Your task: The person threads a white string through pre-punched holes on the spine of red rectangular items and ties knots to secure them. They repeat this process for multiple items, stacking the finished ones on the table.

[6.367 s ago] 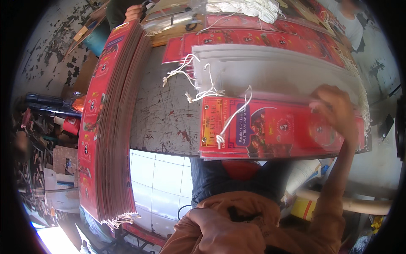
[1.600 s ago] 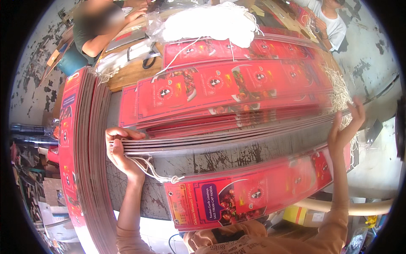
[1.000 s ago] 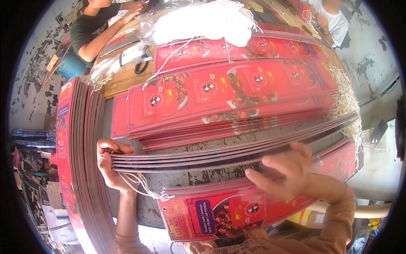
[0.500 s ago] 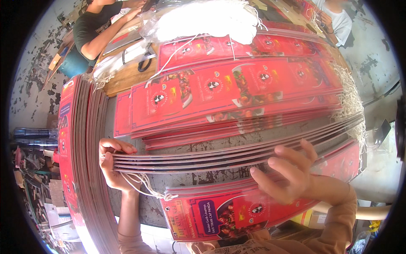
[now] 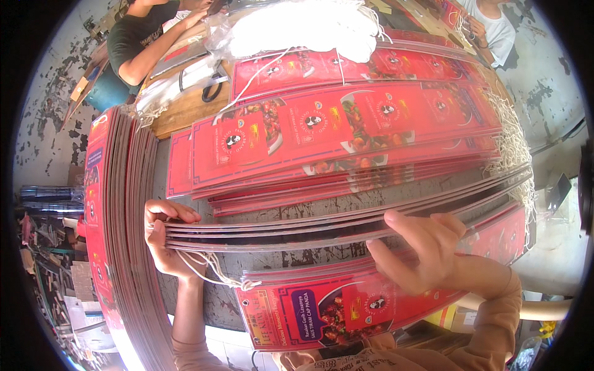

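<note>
My left hand is closed around the left end of a bundle of long, thin printed boards, seen edge-on. A white cord hangs below that hand and runs to the corner of a red board. At the bundle's middle right is my right hand, its bent fingers spread apart; fingertips touch or nearly touch the board edges. Gaps show between some boards. Below lies a stack of red printed boards, with food pictures and a corner eyelet, nearest to me.
More red boards are piled beyond the bundle on the grey tabletop. A tall stack stands on the left. White cords gather at the right; a bright white bundle lies farther back. Two other people sit across.
My right fingers have shifted slightly left and up along the board edges. The boards' spacing has changed, with a wider dark gap among them. My left hand keeps its hold.
</note>
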The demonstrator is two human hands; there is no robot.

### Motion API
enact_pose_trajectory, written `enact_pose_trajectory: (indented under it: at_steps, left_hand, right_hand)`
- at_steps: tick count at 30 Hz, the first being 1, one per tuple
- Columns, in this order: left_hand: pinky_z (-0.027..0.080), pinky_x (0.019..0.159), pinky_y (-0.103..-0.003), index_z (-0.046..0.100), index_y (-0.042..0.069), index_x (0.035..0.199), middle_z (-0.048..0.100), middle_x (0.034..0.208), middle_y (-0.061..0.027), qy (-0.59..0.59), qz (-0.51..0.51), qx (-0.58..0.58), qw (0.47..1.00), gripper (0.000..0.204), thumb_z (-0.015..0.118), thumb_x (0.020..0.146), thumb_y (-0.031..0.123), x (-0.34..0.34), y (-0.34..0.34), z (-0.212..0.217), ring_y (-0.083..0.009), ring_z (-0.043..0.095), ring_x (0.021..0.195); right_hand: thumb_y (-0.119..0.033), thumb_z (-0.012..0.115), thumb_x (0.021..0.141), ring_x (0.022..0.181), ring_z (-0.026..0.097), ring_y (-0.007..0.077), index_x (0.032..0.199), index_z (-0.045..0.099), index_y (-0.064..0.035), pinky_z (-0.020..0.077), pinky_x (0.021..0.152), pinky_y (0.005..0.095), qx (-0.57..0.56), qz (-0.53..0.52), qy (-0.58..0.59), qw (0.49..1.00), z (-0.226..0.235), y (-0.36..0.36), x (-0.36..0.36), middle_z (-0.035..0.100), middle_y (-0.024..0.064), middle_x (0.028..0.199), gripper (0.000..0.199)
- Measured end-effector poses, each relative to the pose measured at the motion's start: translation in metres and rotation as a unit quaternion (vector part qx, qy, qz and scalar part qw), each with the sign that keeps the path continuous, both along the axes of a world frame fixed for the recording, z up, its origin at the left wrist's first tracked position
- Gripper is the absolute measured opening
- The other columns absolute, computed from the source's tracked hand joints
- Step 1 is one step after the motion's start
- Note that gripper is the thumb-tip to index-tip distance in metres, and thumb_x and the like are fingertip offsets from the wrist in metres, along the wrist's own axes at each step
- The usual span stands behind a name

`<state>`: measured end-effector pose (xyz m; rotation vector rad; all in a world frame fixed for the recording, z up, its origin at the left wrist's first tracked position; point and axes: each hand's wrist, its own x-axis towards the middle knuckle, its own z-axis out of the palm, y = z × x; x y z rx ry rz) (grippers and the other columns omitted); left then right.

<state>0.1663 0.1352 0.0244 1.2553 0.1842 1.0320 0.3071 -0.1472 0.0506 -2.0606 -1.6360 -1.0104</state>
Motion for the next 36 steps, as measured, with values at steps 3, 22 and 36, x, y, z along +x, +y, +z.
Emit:
enact_pose_trajectory:
  at_steps: [3, 22, 36]
  left_hand:
    - [0.044, 0.066, -0.032, 0.042, 0.001, 0.082, 0.051, 0.066, -0.0144, -0.004, -0.005, -0.001, 1.000, 0.021, 0.041, 0.081, 0.022, 0.000, 0.000, 0.001, -0.0209, 0.051, 0.063]
    - [0.043, 0.056, -0.028, 0.042, 0.001, 0.079, 0.052, 0.063, -0.0152, -0.016, 0.024, 0.032, 0.999, 0.026, 0.043, 0.083, 0.026, -0.002, -0.002, -0.004, -0.0183, 0.050, 0.056]
    - [0.044, 0.057, -0.027, 0.053, -0.002, 0.076, 0.058, 0.066, -0.0122, -0.015, 0.056, 0.046, 0.997, 0.018, 0.044, 0.079, 0.013, -0.001, 0.000, -0.010, -0.0153, 0.054, 0.059]
  right_hand:
    - [-0.016, 0.063, 0.070, 0.095, 0.047, 0.0117, 0.080, 0.062, -0.0227, 0.0318, 0.088, 0.0343, 0.006, 0.001, -0.011, 1.000, -0.002, 0.000, -0.001, 0.058, 0.0003, 0.110, 0.012]
    - [-0.014, 0.061, 0.074, 0.091, 0.055, 0.0161, 0.101, 0.059, -0.0226, 0.0352, 0.082, 0.0371, 0.026, 0.031, -0.001, 0.999, -0.001, 0.002, 0.000, 0.054, 0.0060, 0.105, 0.028]
    - [-0.016, 0.062, 0.071, 0.096, 0.047, 0.0283, 0.120, 0.046, -0.0081, 0.0308, 0.084, 0.0491, -0.075, -0.033, -0.040, 0.996, 0.011, 0.000, 0.016, 0.051, 0.0123, 0.113, 0.052]
